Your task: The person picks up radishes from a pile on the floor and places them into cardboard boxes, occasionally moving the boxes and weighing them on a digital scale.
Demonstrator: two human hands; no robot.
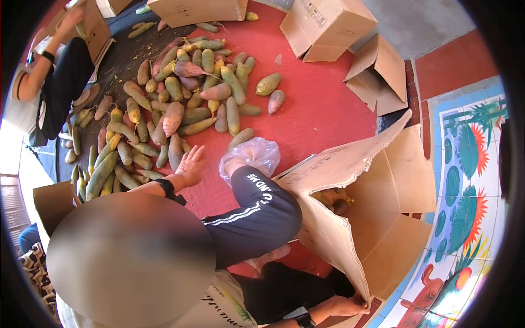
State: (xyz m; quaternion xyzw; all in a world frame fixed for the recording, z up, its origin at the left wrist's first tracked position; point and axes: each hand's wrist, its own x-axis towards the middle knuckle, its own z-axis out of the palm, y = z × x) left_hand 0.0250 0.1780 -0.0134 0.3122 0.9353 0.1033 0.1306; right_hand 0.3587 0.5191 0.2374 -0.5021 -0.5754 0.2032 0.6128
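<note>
My left hand [191,165] is empty, fingers spread, over the red floor beside a heap of long green and pinkish root vegetables [174,117], which look like radishes. At the lower right my right hand [345,306] grips the edge of a flap of a large open cardboard box [383,180]. A few vegetables [334,201] show inside that box, partly hidden by its flap. My raised knee [279,210], in dark printed cloth, stands between the heap and the box. A clear plastic bag [262,156] covers the foot. A blurred oval hides the lower left.
Another person [68,82] sits at the upper left, a raised hand holding a vegetable. More cardboard boxes [328,24] stand along the far side, one tipped over [380,74]. Two loose vegetables [269,84] lie right of the heap. A painted tile wall [465,180] borders the right.
</note>
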